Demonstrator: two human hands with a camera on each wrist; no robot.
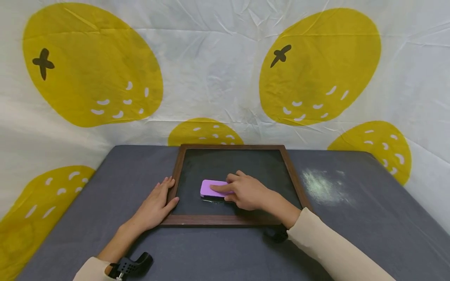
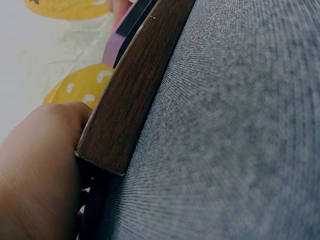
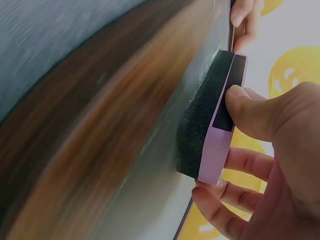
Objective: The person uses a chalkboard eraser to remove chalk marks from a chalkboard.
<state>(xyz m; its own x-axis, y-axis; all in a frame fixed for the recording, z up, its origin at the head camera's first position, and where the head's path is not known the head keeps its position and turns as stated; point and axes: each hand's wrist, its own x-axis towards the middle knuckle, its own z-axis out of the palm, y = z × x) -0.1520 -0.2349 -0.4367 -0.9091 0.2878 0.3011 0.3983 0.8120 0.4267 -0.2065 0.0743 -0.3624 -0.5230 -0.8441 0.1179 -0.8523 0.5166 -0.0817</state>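
A small chalkboard (image 1: 225, 162) in a brown wooden frame (image 1: 218, 221) lies on the grey cloth-covered table. My right hand (image 1: 247, 191) grips a purple chalkboard eraser (image 1: 207, 187), its dark felt side down against the lower middle of the board. In the right wrist view the thumb lies along the black strip on the eraser's (image 3: 215, 145) side, with fingers around the far side. A faint chalk streak (image 1: 211, 201) shows just below the eraser. My left hand (image 1: 152, 207) rests on the frame's left side, fingers extended along it and thumb over the inner edge.
Pale chalk dust (image 1: 323, 187) is smeared on the table cloth right of the board. Behind the table hangs a white curtain (image 1: 211, 70) printed with yellow fruit. A black strap device (image 1: 131, 266) sits on the left wrist.
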